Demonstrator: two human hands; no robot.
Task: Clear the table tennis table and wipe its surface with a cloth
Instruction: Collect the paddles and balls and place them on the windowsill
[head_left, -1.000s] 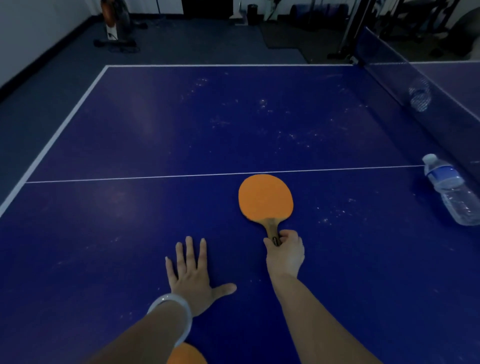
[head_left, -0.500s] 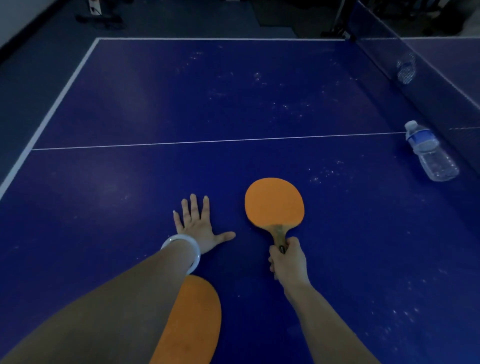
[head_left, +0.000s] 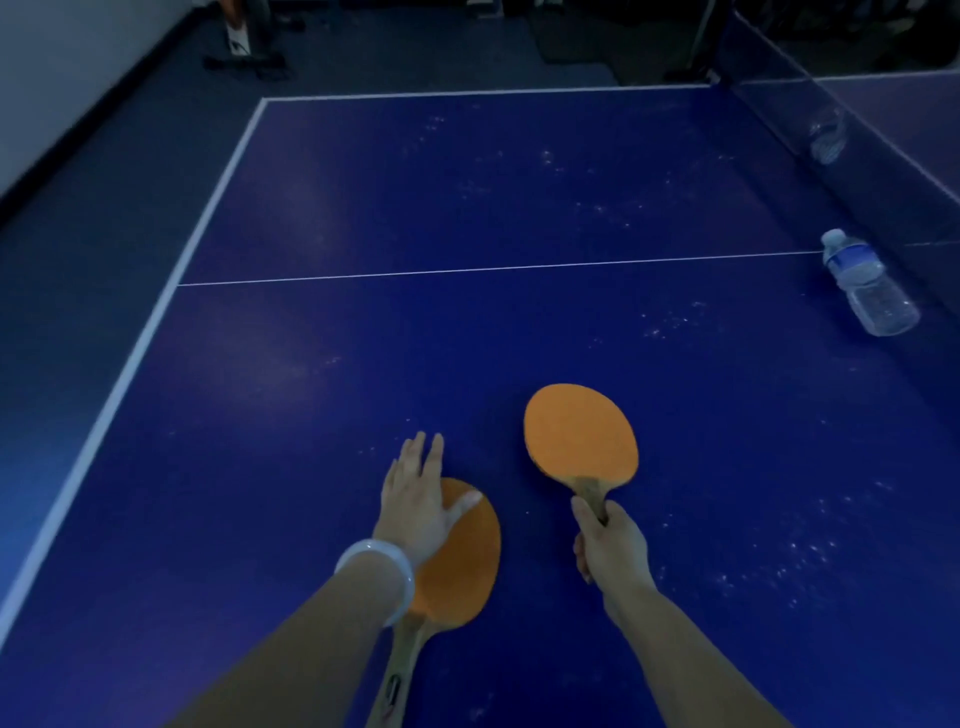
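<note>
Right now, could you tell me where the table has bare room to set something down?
Bare blue runs from the white side line across to the left hand, and beyond the centre line toward the net. It is crowded near both paddles and the right hand; a bottle lies at right.

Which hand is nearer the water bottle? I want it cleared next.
Right. The right hand, gripping a paddle handle, sits on the water bottle side; the left hand lies farther away.

two paddles (head_left: 457, 561) on table (head_left: 363, 218), bottle (head_left: 867, 286) far right — by net (head_left: 779, 93)
</note>
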